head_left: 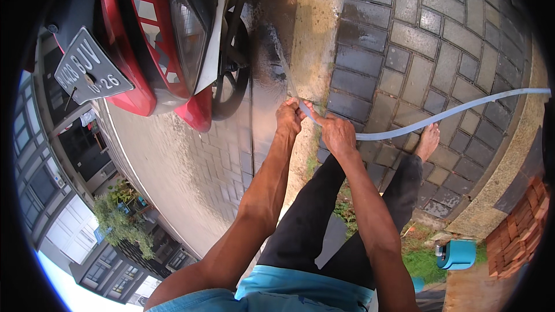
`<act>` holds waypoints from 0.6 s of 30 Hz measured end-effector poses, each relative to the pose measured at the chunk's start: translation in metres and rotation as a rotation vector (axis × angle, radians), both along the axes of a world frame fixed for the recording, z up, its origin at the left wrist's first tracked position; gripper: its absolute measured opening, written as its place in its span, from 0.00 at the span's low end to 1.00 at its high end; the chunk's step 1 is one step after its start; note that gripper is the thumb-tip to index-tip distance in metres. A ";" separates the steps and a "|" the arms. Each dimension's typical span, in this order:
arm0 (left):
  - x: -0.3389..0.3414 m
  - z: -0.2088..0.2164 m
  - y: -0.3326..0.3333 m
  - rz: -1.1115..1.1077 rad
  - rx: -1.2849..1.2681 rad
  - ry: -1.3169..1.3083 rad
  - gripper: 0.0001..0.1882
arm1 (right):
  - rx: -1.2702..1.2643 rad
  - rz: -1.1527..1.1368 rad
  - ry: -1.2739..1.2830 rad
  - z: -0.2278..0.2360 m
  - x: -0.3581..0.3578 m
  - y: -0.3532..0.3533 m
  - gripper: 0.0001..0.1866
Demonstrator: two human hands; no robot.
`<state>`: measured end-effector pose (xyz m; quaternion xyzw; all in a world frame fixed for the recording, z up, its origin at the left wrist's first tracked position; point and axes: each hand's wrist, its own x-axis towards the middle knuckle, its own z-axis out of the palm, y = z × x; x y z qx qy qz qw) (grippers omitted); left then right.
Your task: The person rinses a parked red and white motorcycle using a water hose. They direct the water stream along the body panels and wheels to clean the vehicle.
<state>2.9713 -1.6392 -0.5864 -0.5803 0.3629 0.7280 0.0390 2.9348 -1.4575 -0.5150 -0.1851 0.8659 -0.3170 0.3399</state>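
Wet paving [399, 60] beside the motorbike [130, 40] lies beneath the hose [378, 136]; left hand [289, 117] pinches its spouting end, right hand [339, 136] grips just behind. Spraying seems the current step; next calls for steady aim.

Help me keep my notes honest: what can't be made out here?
All in the head view:
Hose: far end cut off by the right rim.
Right hand: some fingers hidden behind its back.
Left foot: hidden, apparently behind that hand.
Red motorbike: rear cut off by the upper edge.
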 end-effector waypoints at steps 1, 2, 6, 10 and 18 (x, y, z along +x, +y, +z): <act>-0.004 -0.001 -0.001 -0.012 -0.006 0.000 0.02 | -0.006 -0.014 0.024 -0.001 0.000 0.000 0.26; -0.008 -0.002 -0.003 -0.024 -0.012 0.001 0.01 | -0.012 -0.027 0.048 -0.004 0.001 -0.001 0.26; -0.023 0.000 -0.001 -0.043 -0.017 -0.027 0.03 | -0.036 -0.090 0.103 -0.012 0.002 0.000 0.26; -0.029 0.000 -0.007 -0.050 0.011 0.012 0.06 | -0.022 -0.066 0.097 -0.008 -0.007 -0.003 0.26; -0.053 0.003 -0.004 -0.111 0.010 0.026 0.12 | -0.050 -0.151 0.128 -0.007 -0.016 -0.001 0.26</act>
